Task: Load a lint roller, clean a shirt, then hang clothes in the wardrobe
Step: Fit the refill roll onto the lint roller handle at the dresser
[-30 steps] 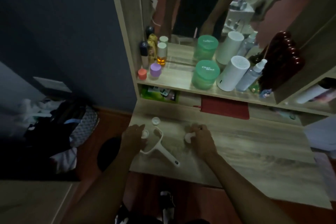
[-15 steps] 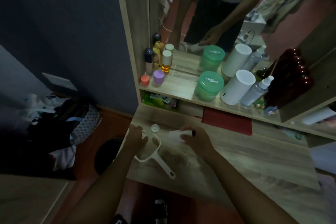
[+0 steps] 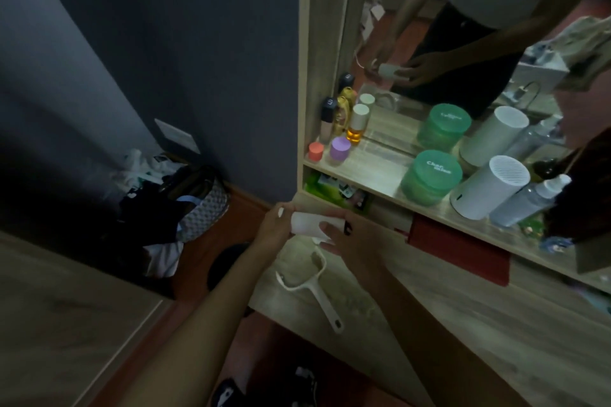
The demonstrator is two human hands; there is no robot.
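Roll (image 3: 305,223) now lifted between hands (image 3: 350,239)

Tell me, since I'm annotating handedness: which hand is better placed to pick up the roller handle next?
Probably the right hand. Both hands hold the white roll above the desk, and the handle lies below the right hand, grip pointing toward that side. The left hand can keep the roll.

Dim, soft-focus wide-angle view, deep shadow at left, bowed edges.
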